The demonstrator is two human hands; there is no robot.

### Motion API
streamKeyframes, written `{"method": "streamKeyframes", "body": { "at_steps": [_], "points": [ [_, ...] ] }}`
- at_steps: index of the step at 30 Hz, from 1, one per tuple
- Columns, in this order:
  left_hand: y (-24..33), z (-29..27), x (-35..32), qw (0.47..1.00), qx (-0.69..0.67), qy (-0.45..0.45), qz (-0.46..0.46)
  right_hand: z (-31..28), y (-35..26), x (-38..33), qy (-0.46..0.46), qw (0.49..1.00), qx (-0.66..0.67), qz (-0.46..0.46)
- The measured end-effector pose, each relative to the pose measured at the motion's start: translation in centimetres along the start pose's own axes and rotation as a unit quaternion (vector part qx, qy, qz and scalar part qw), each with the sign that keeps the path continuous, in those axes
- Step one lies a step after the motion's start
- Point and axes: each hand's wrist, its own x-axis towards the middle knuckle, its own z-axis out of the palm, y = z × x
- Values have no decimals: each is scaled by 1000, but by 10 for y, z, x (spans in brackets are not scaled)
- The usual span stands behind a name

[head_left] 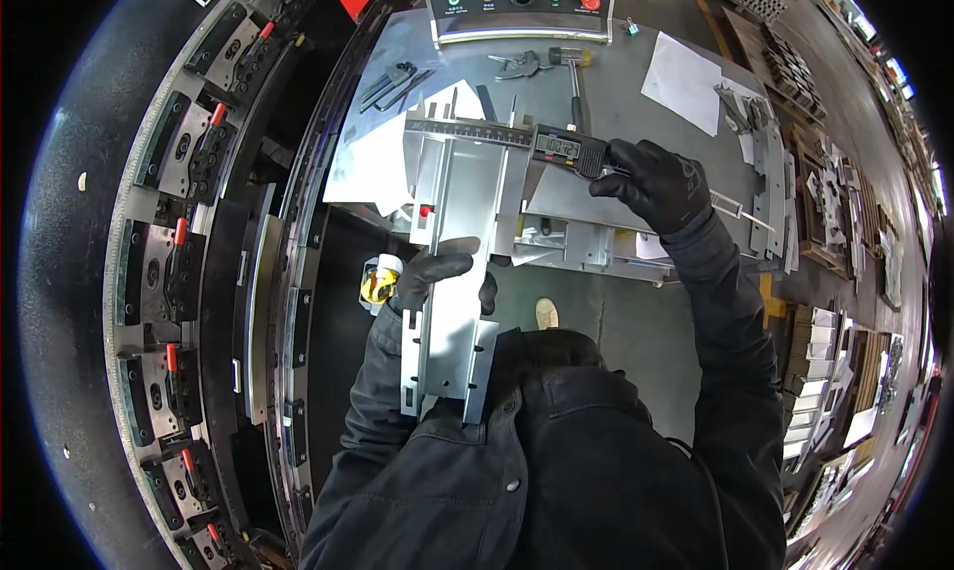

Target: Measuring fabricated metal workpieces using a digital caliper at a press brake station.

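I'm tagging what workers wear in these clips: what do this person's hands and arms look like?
Both the left hand and the right hand wear black work gloves. The arms are covered by long sleeves of a dark, heavy jacket, creased at the elbows, cuffs reaching the gloves. No markings are legible.

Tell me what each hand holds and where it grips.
The left hand grips the bent metal panel around its middle. The right hand holds the digital caliper by its display end, laid across the panel's top.
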Motion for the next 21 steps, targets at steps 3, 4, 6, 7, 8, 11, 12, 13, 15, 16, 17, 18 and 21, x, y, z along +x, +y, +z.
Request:
{"method": "streamKeyframes", "body": {
  "at_steps": [3,4,6,7,8,11,12,13,15,16,17,18,21],
  "points": [
    [7,10,3,998,-3,-59,-14,-1,-1,0,-4,1000,-16,-1],
    [11,15,5,997,-4,-78,-19,-1,0,-1,-6,1000,-22,-1],
    [11,18,5,997,-10,-68,-18,0,-1,-1,-8,1000,-21,-3],
    [11,20,5,998,-16,-58,-19,0,-1,-1,-11,1000,-21,-5],
    [11,21,5,998,-23,-49,-19,0,-1,-1,-13,1000,-20,-7],
    [11,26,6,999,-42,-18,-14,-2,0,0,8,1000,4,-8],
    [11,27,6,999,-48,-7,-12,-5,1,1,31,999,27,-4],
    [11,28,7,998,-55,4,-10,-7,2,1,53,997,50,0],
    [12,30,4,998,-61,18,1,-9,5,2,75,994,77,-5],
    [13,31,1,997,-67,20,15,-11,8,3,93,992,84,-3],
    [14,31,2,997,-72,20,24,-12,13,3,111,990,89,3],
    [15,31,3,996,-77,21,33,-14,19,3,128,987,95,9],
    [19,30,5,994,-91,22,58,-11,22,1,133,984,113,23]
  ]
}}
